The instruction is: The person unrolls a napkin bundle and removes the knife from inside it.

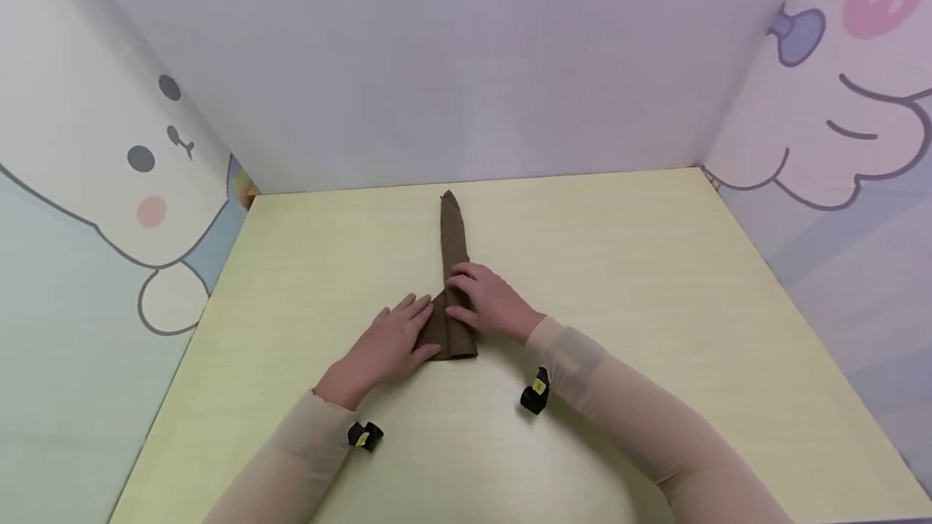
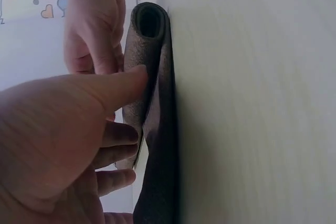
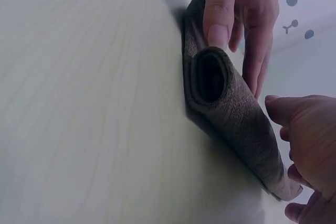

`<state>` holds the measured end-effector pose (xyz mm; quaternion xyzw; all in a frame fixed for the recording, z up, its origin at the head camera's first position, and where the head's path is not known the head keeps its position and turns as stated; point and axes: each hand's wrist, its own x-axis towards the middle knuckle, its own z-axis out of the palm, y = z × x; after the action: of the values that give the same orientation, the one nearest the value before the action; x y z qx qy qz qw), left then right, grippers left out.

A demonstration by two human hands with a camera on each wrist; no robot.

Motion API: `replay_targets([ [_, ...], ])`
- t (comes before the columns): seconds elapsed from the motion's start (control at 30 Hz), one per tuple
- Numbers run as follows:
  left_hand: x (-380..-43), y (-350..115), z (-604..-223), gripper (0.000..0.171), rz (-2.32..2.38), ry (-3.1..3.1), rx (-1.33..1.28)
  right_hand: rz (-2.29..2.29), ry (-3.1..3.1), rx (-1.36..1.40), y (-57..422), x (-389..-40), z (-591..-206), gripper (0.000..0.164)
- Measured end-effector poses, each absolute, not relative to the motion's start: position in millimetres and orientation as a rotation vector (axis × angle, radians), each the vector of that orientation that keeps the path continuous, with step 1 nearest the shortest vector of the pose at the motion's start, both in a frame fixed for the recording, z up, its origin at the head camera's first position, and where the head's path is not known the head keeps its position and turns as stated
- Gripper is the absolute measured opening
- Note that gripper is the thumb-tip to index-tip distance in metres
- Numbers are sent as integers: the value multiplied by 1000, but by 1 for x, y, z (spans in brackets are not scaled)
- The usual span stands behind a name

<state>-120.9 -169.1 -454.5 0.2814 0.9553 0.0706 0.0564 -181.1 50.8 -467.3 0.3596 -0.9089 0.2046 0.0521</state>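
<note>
A brown cloth (image 1: 454, 237) lies on the table, long and narrow, pointing away from me. Its near end is rolled into a tube, whose open end shows in the left wrist view as a dark hollow in the cloth (image 2: 137, 53). To the left of the roll a flat flap of the cloth (image 3: 193, 22) is spread out. My left hand (image 1: 389, 344) rests on that flap with its fingers extended and the thumb toward the roll. My right hand (image 1: 497, 303) lies over the roll from the right, fingers loosely bent and touching its upper side.
The pale wood-grain table (image 1: 619, 265) runs out on both sides of the cloth. A plain light wall (image 1: 466, 63) stands at its back edge, with cartoon-printed walls (image 1: 80, 144) at the left and right. Small black devices (image 1: 535, 391) sit at both wrists.
</note>
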Motion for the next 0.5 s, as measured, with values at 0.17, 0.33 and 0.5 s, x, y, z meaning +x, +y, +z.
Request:
replay_targets([
  [0.17,-126,-169,-456,72,144,2843,822,593,-2825,1051,45,-183,-464,59],
  [0.33,-128,-171,-460,74,150,2839,799,498,-2990,1007,40,-184,-464,74],
  [0.5,-127,-172,-460,76,177,2836,785,458,-3044,1016,39,-185,-467,79],
])
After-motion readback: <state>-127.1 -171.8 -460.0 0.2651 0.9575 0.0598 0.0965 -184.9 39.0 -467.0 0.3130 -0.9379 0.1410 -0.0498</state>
